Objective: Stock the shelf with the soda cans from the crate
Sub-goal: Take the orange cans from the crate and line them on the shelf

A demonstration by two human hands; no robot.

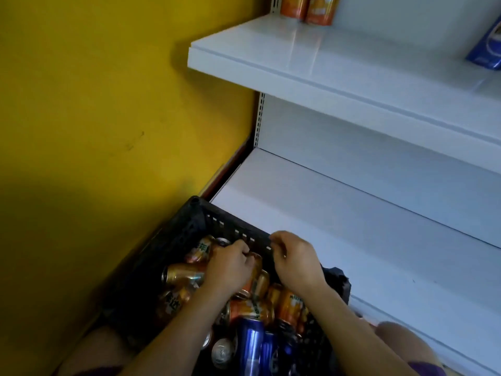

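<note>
Left hand's fingers (241, 246) hidden — curled.

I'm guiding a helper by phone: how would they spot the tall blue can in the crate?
Find the black crate on the floor beside the yellow wall. At its near end, between the person's forearms, stands the blue can. Its neighbours are mostly orange cans lying on their sides.

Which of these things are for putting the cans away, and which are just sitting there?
For the job:
- black crate
- orange cans in the crate
- blue cans in the crate
- upper shelf
- lower shelf
- left hand, reaching in among the cans
- right hand, at the crate's rim

Just there:
- yellow wall
- orange cans already on the upper shelf
- blue pack on the upper shelf
</note>
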